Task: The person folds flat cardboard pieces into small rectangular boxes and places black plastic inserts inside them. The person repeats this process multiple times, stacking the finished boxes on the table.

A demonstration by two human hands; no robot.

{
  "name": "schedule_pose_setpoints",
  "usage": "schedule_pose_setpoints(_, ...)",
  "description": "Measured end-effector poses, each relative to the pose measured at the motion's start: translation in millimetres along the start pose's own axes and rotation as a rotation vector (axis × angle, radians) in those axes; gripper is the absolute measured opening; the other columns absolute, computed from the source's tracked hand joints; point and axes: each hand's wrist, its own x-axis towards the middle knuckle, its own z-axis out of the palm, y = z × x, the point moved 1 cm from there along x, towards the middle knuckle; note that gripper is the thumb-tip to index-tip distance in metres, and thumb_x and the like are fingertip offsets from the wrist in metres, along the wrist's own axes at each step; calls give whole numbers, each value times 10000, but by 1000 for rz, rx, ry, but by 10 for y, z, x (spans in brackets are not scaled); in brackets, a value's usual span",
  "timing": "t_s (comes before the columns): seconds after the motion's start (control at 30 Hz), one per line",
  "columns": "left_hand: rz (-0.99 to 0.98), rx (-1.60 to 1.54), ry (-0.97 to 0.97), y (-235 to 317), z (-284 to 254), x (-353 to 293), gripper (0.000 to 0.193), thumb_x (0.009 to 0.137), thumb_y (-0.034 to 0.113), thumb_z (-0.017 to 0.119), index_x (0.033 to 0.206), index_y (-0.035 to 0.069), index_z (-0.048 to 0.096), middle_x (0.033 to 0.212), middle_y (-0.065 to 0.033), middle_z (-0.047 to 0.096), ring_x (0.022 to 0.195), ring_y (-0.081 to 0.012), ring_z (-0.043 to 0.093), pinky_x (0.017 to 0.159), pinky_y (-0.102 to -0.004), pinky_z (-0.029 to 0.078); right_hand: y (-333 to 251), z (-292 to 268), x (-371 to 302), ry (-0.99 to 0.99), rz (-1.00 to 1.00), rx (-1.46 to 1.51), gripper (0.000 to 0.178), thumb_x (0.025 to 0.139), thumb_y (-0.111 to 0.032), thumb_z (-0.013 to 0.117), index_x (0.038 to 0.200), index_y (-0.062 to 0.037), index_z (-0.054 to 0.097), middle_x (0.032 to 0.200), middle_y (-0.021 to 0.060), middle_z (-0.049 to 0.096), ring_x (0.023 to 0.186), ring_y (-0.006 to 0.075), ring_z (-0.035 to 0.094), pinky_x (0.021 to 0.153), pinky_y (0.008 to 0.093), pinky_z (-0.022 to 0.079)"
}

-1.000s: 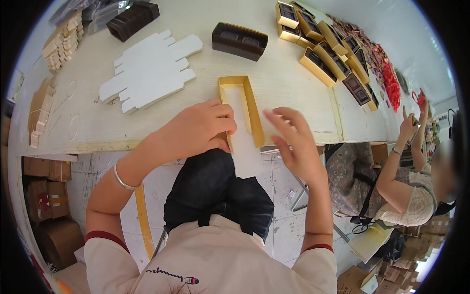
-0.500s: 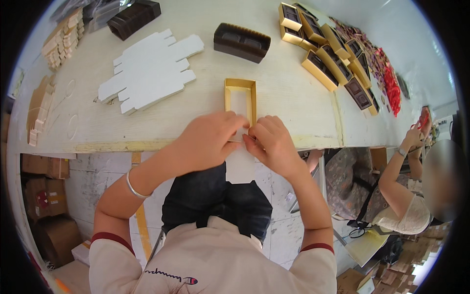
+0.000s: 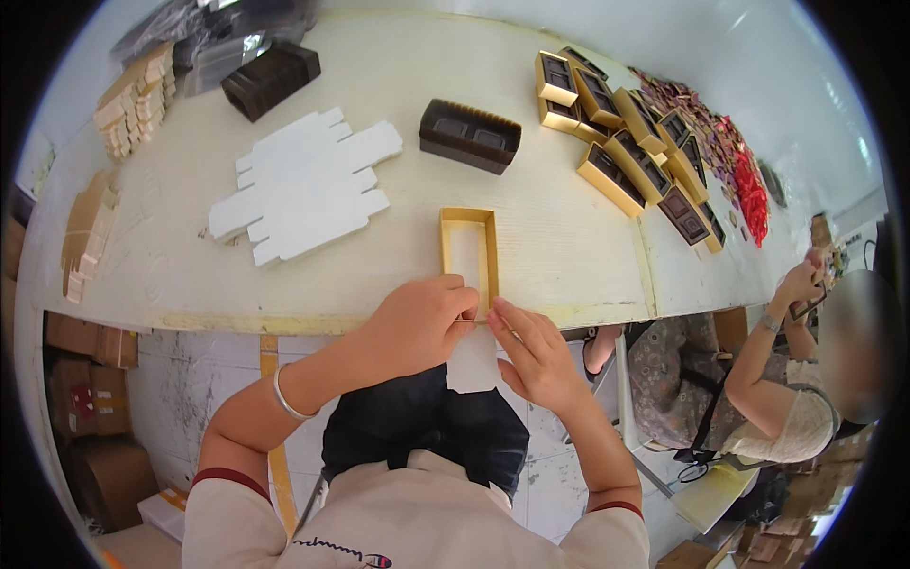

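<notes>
A partly folded gold cardboard box [image 3: 489,248] with a white inner floor lies at the table's front edge. From its near end a white flap [image 3: 471,366] hangs down over my lap. My left hand [image 3: 427,318] is closed at the near left corner, its bent fingers gripping the box's end; the fingertips are partly hidden. Stretched fingers of my right hand [image 3: 536,356] touch the near right corner, with the thumb held apart below, beside the flap. Beyond the box sits a dark brown plastic tray [image 3: 469,137] with ridged sides.
White flat box blanks [image 3: 308,180] are stacked to the left. Further left stand bundled blanks [image 3: 137,100] and a dark stack of trays [image 3: 272,78]. Gold boxes with brown trays [image 3: 640,161] are piled at the right, near red wrapping [image 3: 749,199]. A co-worker [image 3: 777,370] sits at right.
The view has tilted, so the table items appear lower. My right hand's fingers have straightened and its thumb has come away from the box end. The left hand stays at the near end.
</notes>
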Motion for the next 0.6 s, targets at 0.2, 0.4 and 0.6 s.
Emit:
schedule_pose_setpoints(0.2,-283,-552,-294,-32,-237,11,442,952,71,537,1362,85,372,1002,-64,587,701,-128,517,670,-275,453,103,108,244,271,286,523,119,771,48,675,851,14,593,933,141,553,740,283,553,640,325,473)
schedule_pose_setpoints(0.4,-204,-370,83,-76,-18,-69,311,941,55,539,1236,57,439,1118,-102,521,722,-167,538,671,-293,472,26,164,269,257,609,745,242,779,15,718,1004,-26,638,1034,109,505,730,172,528,563,259,446)
schedule_pose_setpoints(0.6,8,-1,229,-2,97,-140,80,885,53,634,882,-22,605,1018,-130,512,657,-229,551,621,-292,479,-94,148,237,182,202,-94,336,710,-38,724,1039,-46,655,1089,133,524,748,242,558,607,328,466)
